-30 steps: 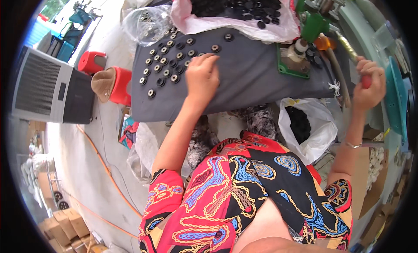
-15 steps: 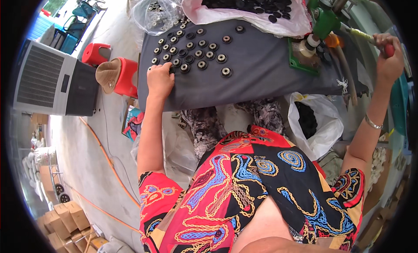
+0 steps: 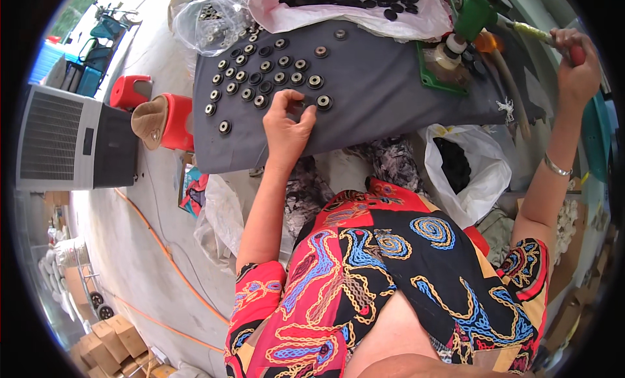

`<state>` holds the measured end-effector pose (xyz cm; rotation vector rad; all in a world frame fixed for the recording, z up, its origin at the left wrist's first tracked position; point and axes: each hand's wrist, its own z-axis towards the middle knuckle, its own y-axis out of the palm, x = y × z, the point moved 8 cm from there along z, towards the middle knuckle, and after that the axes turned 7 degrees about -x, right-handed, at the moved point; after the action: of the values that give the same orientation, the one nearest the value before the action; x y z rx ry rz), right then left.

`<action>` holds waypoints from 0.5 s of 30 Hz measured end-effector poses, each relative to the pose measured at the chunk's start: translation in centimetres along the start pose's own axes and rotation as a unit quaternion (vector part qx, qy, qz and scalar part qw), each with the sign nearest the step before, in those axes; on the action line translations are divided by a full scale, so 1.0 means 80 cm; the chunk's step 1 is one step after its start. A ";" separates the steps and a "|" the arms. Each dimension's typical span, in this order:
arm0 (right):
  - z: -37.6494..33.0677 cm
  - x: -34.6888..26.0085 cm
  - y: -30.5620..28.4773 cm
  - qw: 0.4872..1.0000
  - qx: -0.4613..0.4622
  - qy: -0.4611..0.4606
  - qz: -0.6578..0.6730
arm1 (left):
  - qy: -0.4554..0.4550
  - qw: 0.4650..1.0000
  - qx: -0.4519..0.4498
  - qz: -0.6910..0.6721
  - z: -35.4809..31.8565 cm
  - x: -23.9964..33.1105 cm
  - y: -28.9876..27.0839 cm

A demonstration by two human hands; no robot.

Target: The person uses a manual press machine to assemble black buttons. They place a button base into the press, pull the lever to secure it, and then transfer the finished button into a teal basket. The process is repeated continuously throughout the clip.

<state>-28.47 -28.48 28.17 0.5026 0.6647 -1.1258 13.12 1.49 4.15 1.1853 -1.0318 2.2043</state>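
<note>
Small black rollers with metal centres, like little wheels, lie in loose rows on the dark grey cloth of the table. My left hand is over the near right part of these rows, its thumb and forefinger apart. Its fingers cover part of the group; nothing shows held between them. Just right of the fingertips lies one roller. My right hand is closed round the red knob of a lever at the far right. That lever reaches to a green hand press on the table.
Black discs fill a pink-white sack at the far edge. Beside it is a clear bag of small metal parts. A white bag of black pieces stands below the table. Red stools and an air cooler stand left.
My left hand has moved right from the left end of the rows, and its fingers have spread. A single roller now shows near the table's left side. My right hand stays on the lever.
</note>
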 end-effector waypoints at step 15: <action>0.008 0.016 -0.040 0.997 -0.045 -0.001 0.058 | 0.133 0.973 -0.002 0.188 -0.004 0.010 0.046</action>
<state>-30.98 -30.84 27.61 0.4570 0.6736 -0.9824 10.05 -0.56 3.20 0.7051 -1.2206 2.5575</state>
